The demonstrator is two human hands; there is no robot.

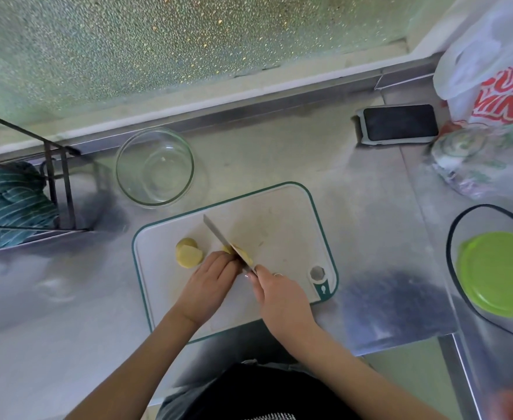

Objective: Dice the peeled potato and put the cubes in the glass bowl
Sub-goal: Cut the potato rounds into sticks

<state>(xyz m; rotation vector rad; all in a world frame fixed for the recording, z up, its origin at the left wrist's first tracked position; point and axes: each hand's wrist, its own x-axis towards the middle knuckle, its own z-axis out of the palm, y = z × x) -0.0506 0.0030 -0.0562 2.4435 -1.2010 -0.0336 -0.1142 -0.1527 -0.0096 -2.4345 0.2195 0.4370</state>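
On the white cutting board point(279, 225) with a green rim lie stacked yellow potato slices point(188, 253) at the left. A second potato piece point(229, 249) sits under the knife point(219, 234), whose blade is angled down into it. My left hand point(209, 283) holds that piece with curled fingers, right beside the blade. My right hand point(279, 295) grips the knife handle, which is hidden inside the fist. The glass bowl point(154, 167) stands beyond the board's left corner and holds one tiny scrap.
A wire rack with a striped cloth point(18, 201) stands at the left. A phone point(399, 124) lies at the back right, next to a plastic bag point(491, 86). A clear container with a green lid point(497, 274) sits at the right. A wall runs along the back.
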